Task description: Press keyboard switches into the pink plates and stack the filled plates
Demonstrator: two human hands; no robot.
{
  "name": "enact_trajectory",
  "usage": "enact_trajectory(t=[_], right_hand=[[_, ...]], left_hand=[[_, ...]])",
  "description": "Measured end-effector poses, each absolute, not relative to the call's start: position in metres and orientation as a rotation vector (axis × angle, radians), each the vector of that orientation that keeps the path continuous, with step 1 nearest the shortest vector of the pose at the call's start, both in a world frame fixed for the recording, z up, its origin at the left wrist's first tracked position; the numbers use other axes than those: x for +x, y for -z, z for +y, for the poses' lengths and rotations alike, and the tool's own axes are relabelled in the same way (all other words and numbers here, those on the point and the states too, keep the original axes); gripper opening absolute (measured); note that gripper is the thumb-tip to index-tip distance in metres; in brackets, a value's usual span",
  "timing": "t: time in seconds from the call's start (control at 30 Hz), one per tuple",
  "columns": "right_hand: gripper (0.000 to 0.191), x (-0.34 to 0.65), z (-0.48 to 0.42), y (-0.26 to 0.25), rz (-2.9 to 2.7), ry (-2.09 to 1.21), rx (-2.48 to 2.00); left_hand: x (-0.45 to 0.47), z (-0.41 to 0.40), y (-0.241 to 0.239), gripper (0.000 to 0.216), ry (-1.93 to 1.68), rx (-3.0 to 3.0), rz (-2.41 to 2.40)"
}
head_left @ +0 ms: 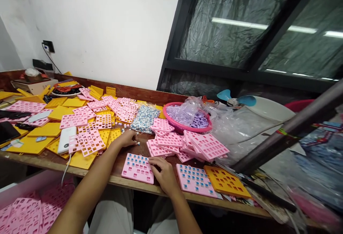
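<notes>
In front of me lies a pink keyboard plate [134,175], its upper slots filled with blue-topped switches and its lower slots bare. My right hand [163,172] rests on its right edge, fingers stretched out and thumb apart. Farther back, my left hand [129,139] bends its fingers over the table, with a small blue-and-white switch [138,143] at the fingertips. Behind that hand sits a clear bag of switches [145,117]. To the right of my right hand, a second pink plate [197,181] carries many blue-topped switches.
Yellow plates [41,144] and pink plates [73,120] cover the left. More pink plates [206,144] lie right of centre, before a pink basket [167,114] of purple pieces. A white power bank [66,139] trails a cable. A dark post [289,130] slants across the right.
</notes>
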State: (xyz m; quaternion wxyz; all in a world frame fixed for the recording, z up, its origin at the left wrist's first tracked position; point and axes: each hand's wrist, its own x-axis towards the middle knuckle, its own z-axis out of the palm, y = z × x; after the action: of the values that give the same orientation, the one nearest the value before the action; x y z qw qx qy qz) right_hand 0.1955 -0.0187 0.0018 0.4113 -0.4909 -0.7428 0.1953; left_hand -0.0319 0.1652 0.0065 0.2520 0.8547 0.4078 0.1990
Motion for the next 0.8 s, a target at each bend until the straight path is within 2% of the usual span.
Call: enact_trajectory(t=[0.17, 0.3, 0.5, 0.8], right_hand=[[0.024, 0.194, -0.013, -0.005, -2.012, -0.402, -1.217], [0.021, 0.194, -0.007, -0.003, -2.067, -0.289, -1.27], [0.022, 0.186, -0.011, 0.006, -1.997, -0.194, -1.297], [0.028, 0.175, -0.034, 0.007, -2.162, 0.032, -1.349]], left_hand=[[-0.029, 0.159, -0.012, 0.017, -0.581, 2.36, 1.032], [-0.027, 0.143, -0.026, 0.02, -0.748, 2.257, 0.885], [-0.039, 0.081, -0.044, 0.029, -0.918, 2.127, 0.822], [-0.04, 0.006, -0.009, 0.019, -0.961, 2.332, 1.111]])
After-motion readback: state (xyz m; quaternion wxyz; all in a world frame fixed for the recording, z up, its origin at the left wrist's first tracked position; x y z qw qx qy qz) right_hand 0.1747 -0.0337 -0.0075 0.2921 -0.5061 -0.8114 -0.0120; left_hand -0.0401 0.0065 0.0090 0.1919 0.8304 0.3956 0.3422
